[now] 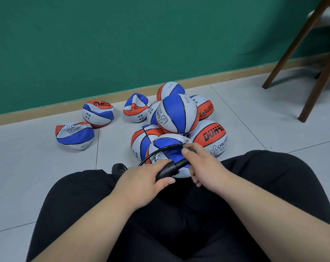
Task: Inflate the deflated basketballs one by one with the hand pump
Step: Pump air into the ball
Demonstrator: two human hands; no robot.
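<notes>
My left hand (141, 178) was curled round the black barrel of the hand pump (171, 168). My right hand (202, 163) pinched the end of its hose (160, 150) between thumb and forefinger, right against the basketball (166, 146) that sat between my knees at 12 o'clock.

To do this well, I judged I should seat the needle straight into the valve and keep the pinch close to the ball so the hose could not kick sideways. I should also brace the barrel before pumping in full, even strokes.

The needle and valve were hidden under my fingers, so I could not tell whether it was already in. Both ends of the pump were covered by my hands. How firm my ball was I could not make out. Beyond it at 12 o'clock the pile of balls (177, 114) looked round, and the crumpled balls (74, 135) lay toward 10 and 11 o'clock.
</notes>
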